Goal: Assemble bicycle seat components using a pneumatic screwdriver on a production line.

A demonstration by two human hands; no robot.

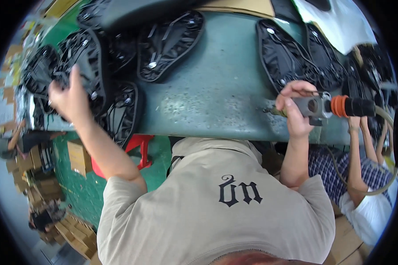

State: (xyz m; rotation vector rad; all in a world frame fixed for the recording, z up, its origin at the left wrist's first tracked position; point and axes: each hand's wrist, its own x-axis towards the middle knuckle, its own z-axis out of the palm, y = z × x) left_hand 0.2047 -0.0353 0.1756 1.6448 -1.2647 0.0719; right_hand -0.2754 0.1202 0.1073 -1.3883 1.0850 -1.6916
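My left hand (70,100) is over a heap of black sole-shaped pieces (92,66) at the left, its fingers apart. It holds nothing that I can see, and whether it touches the piece beside it I cannot tell. On the right, my right hand (298,106) is closed round a grey cylindrical tool (313,106) above the table's near edge. The tool has an orange ribbed collar (339,106), a black end and a pale hose (387,117). Dark cords and small shiny bits lie across the black pieces.
Another black piece (170,46) lies left of the middle of the green table (225,79). Further black pieces (283,55) are at the right. A co-worker's arms (356,154) reach in at the right edge. A red stool (141,150) and cartons (79,157) stand on the floor.
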